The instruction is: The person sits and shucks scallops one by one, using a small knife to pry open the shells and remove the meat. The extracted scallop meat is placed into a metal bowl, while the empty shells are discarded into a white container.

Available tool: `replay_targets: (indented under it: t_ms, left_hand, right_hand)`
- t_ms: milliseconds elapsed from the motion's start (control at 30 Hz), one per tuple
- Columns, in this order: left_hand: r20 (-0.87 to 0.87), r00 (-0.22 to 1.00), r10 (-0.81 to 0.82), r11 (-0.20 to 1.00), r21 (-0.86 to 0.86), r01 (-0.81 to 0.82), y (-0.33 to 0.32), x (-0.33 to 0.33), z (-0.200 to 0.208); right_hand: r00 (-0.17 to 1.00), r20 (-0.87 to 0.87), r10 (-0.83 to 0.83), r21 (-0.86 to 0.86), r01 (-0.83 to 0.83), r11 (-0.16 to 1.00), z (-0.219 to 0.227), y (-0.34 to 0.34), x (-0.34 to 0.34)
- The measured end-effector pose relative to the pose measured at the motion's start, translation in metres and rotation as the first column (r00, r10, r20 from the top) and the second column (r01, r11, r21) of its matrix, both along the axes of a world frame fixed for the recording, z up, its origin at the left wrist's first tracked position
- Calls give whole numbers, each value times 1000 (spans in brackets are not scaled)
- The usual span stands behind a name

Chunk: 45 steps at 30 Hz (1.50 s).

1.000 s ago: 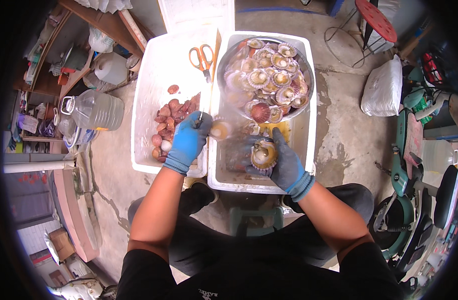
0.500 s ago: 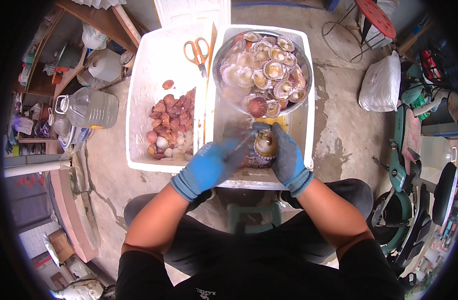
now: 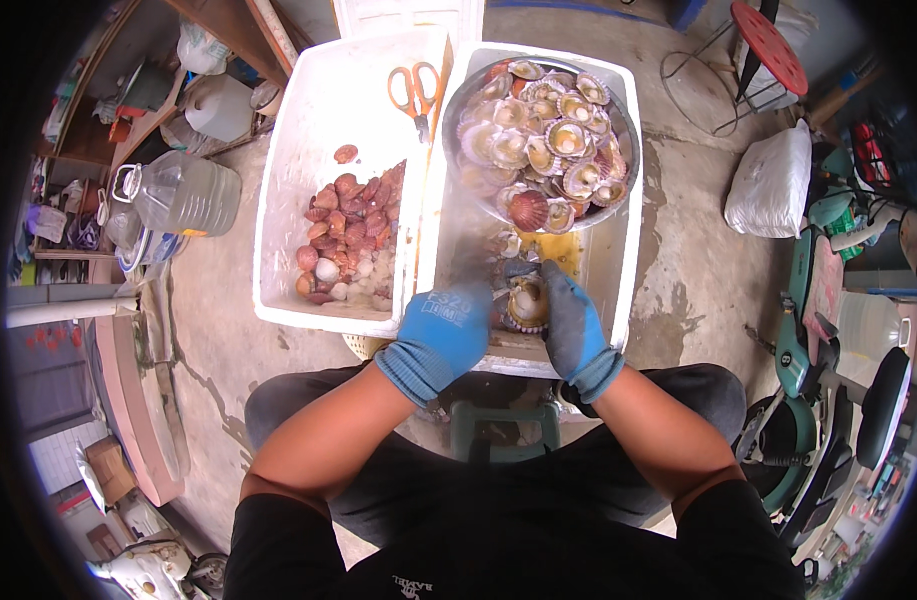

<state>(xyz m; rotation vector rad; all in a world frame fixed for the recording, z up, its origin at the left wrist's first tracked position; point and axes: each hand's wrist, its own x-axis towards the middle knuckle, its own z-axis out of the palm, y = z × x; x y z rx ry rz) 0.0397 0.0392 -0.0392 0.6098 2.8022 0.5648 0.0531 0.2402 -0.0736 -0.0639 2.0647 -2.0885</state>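
My right hand (image 3: 576, 322), in a blue and grey glove, grips an opened scallop (image 3: 526, 304) with its inside facing up. Close beside it, my left hand (image 3: 442, 326) is curled in a matching glove; its fingertips are smeared and whatever they hold is not clear. Both hands are over the near end of a white foam box (image 3: 626, 130). Past them, a round metal bowl (image 3: 635, 185) in that box is heaped with opened scallops (image 3: 568, 138). More shells lie under my hands, partly hidden.
A second white foam box (image 3: 278, 215) on the left holds whole reddish scallops (image 3: 353, 225). Orange-handled scissors (image 3: 414, 92) lie at its far right side. A large clear water jug (image 3: 193, 205) stands left, a white sack (image 3: 768, 180) and green scooter (image 3: 796, 310) right.
My left hand has shifted slightly right, toward the scallop, and its back shows more sharply. The right hand keeps its hold on the scallop. The whole view has shifted a little.
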Motion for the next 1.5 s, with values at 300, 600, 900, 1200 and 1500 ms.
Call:
replay_targets:
  t_ms: [300,600,900,1200,1500]
  left_hand:
    - [29,998,47,991,126,-50,-3,-3,-22]
    - [72,995,75,997,-16,-74,-34,-17,-34]
    - [739,673,-9,879,327,-347,-3,-31,6]
    - [774,632,49,455,546,-704,-8,-46,44]
    - [642,659,393,226,627,-745,-118,-90,-1]
  right_hand:
    - [757,555,345,-783,335,524,4,11,-6]
    - [737,650,186,-560,299,772,-14,11,-6]
    - [944,290,158,-217,-96,972,-32,8,2]
    - [730,657,187,-456,188,870,-24,11,-17]
    - [740,628,239,-424,68,903,-1,-10,-16]
